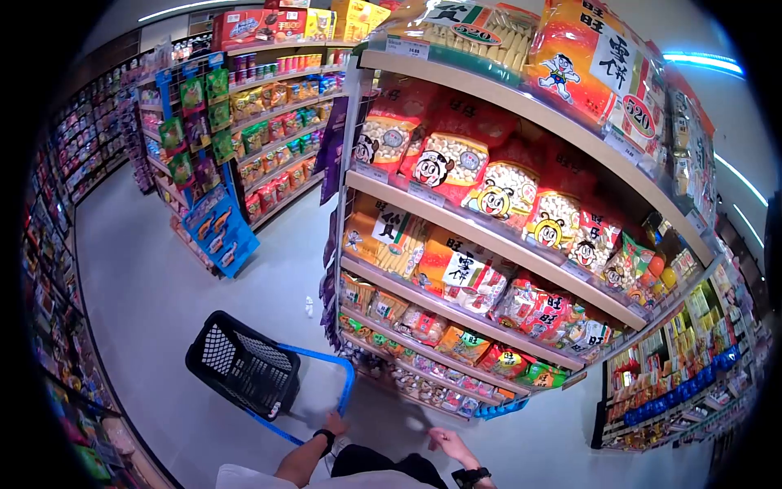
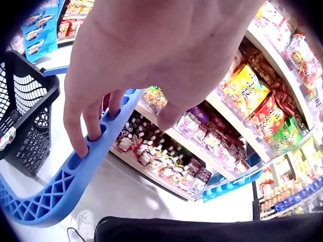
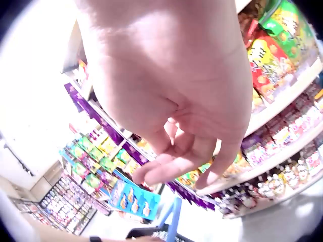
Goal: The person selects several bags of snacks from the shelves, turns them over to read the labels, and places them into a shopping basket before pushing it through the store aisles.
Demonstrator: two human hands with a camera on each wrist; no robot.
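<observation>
My left hand is on the blue pull handle of a black plastic shopping basket, which stands on the floor ahead and to the left. In the left wrist view, the fingers of my left hand hook into the slots of the handle, while the thumb points away from it. The basket has lattice sides. My right hand hangs in front of my body, low before the snack shelf. Seen from the right wrist, this hand has loosely bent fingers and holds nothing.
A tall shelf unit of bagged snacks rises close ahead on the right, with purple trim down its left edge. A blue display board stands on the floor beyond the basket. More stocked shelves line the back, far left and right.
</observation>
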